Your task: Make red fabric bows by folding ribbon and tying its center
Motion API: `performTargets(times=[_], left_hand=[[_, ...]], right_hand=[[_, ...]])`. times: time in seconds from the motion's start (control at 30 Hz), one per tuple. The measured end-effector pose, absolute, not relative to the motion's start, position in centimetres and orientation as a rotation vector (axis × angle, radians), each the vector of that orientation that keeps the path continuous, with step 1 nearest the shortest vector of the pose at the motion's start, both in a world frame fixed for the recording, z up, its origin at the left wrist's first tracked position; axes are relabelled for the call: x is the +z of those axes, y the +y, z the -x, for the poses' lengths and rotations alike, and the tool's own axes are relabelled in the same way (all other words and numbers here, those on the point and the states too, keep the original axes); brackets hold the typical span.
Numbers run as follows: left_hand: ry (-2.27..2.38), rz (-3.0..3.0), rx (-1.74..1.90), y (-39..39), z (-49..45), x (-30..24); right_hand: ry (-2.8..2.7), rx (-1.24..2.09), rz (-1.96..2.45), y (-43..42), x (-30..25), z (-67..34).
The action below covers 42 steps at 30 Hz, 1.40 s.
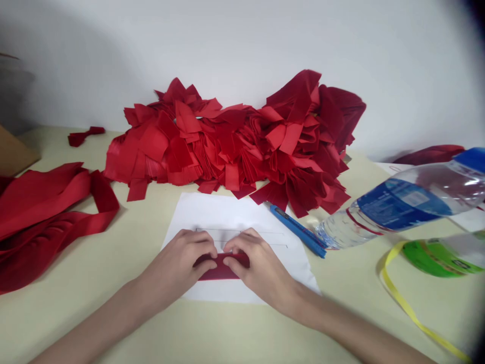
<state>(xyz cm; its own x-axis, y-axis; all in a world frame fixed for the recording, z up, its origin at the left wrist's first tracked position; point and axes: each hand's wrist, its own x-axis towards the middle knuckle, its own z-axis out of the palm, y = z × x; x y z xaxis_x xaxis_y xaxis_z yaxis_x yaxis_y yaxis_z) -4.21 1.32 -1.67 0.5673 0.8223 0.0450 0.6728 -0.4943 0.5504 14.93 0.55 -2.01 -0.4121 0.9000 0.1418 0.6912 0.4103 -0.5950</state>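
The left hand (172, 270) and the right hand (261, 270) are both curled down onto a dark red cloth strip (222, 269), gripping it between their fingers. The strip lies on the near part of a white paper sheet (235, 215) marked with thin drawn lines, not far from the near edge of the desk (76, 323). The work in hand looks like folding or pressing the strip against that outline. Towards the far edge sits a heaped pile of cut red cloth pieces (227, 141), with long red cloth strips (45, 217) near the left edge. A blue utility knife (297, 230) lies just beside the paper (no blade shows), and a clear plastic bottle (397, 202) lies on its side towards the right edge; whether it holds any water is hard to tell.
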Motion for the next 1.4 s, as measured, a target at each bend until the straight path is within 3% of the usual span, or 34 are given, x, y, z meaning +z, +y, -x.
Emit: performTargets(times=[0.2,0.7,1.13,1.4], left_hand=[[1.182,-2.283,0.434,1.3,4.1,-2.0],[1.261,-2.295,0.361,2.4,2.8,-0.6],[1.213,-2.242,0.374,1.8,2.8,-1.0],[1.222,-2.262,0.482,1.4,2.5,-1.2]], right_hand=[[-2.541,0.234,0.923,-1.2,-1.5,-15.2],[-2.731,0.021,0.898,-2.8,-1.8,-15.3],[-2.378,0.837,1.278,2.8,1.6,-17.5],[-2.411,0.833,1.249,2.6,0.0,-16.1]])
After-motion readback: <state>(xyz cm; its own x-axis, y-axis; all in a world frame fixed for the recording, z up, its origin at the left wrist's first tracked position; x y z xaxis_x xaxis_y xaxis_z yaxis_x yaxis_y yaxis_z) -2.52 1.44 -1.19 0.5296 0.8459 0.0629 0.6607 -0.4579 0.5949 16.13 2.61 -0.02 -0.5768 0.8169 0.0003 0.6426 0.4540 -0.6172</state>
